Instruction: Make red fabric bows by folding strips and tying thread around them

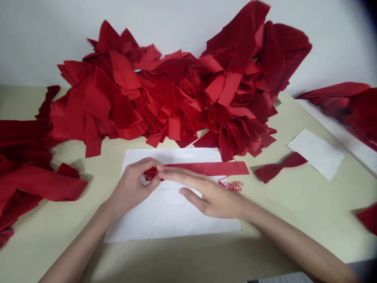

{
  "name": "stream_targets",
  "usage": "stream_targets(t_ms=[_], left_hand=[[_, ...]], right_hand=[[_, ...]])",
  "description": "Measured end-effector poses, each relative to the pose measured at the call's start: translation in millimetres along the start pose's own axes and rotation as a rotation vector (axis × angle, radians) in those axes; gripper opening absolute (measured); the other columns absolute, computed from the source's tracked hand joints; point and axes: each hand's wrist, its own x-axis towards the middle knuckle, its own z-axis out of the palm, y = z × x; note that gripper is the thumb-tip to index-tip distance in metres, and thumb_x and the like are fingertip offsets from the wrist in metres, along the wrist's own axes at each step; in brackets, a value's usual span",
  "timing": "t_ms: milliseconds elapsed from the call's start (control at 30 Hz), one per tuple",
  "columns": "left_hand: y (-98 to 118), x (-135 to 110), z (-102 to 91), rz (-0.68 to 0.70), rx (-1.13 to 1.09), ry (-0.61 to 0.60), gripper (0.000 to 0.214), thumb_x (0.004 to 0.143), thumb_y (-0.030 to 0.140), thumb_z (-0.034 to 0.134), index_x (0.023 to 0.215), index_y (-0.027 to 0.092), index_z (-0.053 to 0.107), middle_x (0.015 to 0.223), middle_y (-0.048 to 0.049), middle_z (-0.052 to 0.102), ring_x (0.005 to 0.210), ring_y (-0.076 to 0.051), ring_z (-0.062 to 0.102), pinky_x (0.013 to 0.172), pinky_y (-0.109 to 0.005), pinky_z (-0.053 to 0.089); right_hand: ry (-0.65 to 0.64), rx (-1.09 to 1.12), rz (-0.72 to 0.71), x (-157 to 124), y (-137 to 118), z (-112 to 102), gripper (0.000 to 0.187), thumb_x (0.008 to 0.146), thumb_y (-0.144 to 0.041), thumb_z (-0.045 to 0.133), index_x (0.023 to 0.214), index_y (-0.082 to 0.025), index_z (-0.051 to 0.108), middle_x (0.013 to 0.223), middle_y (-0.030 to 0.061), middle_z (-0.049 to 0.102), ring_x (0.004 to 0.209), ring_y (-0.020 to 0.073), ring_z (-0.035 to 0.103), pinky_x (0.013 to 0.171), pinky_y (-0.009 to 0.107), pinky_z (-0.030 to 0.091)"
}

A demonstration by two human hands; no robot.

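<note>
left hand point(132, 185) pinching, right hand point(207, 194) flat

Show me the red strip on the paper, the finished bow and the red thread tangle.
red strip point(212, 168), head view, middle of its flat length.
finished bow point(281, 166), head view, near its pinched middle.
red thread point(232, 185), head view, centre of the tangle.

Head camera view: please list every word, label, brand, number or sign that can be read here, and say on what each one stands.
None: no text can be read anywhere in this view.
The white sheet in the middle is blank except for a thin line; the smaller white sheet is blank too.
The red strip, the red fabric pile and the red bow bear no label or print.
</note>
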Motion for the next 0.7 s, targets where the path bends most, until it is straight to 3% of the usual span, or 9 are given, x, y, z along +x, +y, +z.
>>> stream_targets(t_ms=[133, 267, 367, 467, 700], left_hand=[[-3, 0, -20.8, -0.044, -0.125, 0.115, 0.007, 0.08, 0.024, 0.06, 0.074, 0.02, 0.061, 0.08, -0.0016, 0.064, 0.079, -0.018, 0.059, 0.076, -0.031, 0.046], [-13, 0, -32.7, -0.108, -0.219, 0.28, 0.014, 0.081, 0.027, 0.063, 0.069, 0.02, 0.061, 0.075, -0.0001, 0.061, 0.076, -0.016, 0.055, 0.073, -0.029, 0.044], [-20, 1, -37.4, -0.143, -0.24, 0.36, 0.01, 0.074, 0.023, 0.071, 0.07, 0.02, 0.062, 0.078, 0.0009, 0.061, 0.077, -0.015, 0.055, 0.073, -0.028, 0.044], [-24, 2, -41.7, -0.151, -0.323, 0.42, 0.011, 0.068, 0.02, 0.073, 0.072, 0.019, 0.064, 0.081, 0.001, 0.061, 0.078, -0.015, 0.056, 0.07, -0.028, 0.044], [-24, 2, -44.1, -0.16, -0.377, 0.408, 0.01, 0.065, 0.016, 0.072, 0.071, 0.019, 0.063, 0.08, 0.0005, 0.06, 0.079, -0.016, 0.056, 0.071, -0.028, 0.045]], right_hand=[[0.17, -0.298, 0.208, -2, 23, -18, 0.028, 0.091, -0.021, 0.047, 0.117, -0.023, 0.059, 0.119, 0.006, 0.062, 0.113, 0.0218, 0.056, 0.096, 0.04, 0.046], [0.155, -0.54, 0.413, -4, 49, -26, 0.016, 0.083, -0.03, 0.062, 0.094, -0.019, 0.065, 0.095, 0.0071, 0.065, 0.092, 0.0243, 0.059, 0.079, 0.039, 0.048], [0.135, -0.518, 0.412, -3, 56, -25, 0.005, 0.081, -0.024, 0.064, 0.08, -0.019, 0.062, 0.08, 0.0023, 0.062, 0.079, 0.0182, 0.057, 0.074, 0.034, 0.046], [0.117, -0.453, 0.406, -2, 55, -26, 0.012, 0.081, -0.019, 0.062, 0.069, -0.019, 0.059, 0.072, 0.0001, 0.059, 0.073, 0.015, 0.055, 0.066, 0.028, 0.042], [0.085, -0.363, 0.489, -6, 51, -36, 0.016, 0.087, -0.025, 0.054, 0.073, -0.021, 0.059, 0.062, -0.0045, 0.057, 0.053, 0.009, 0.045, 0.053, 0.024, 0.034]])
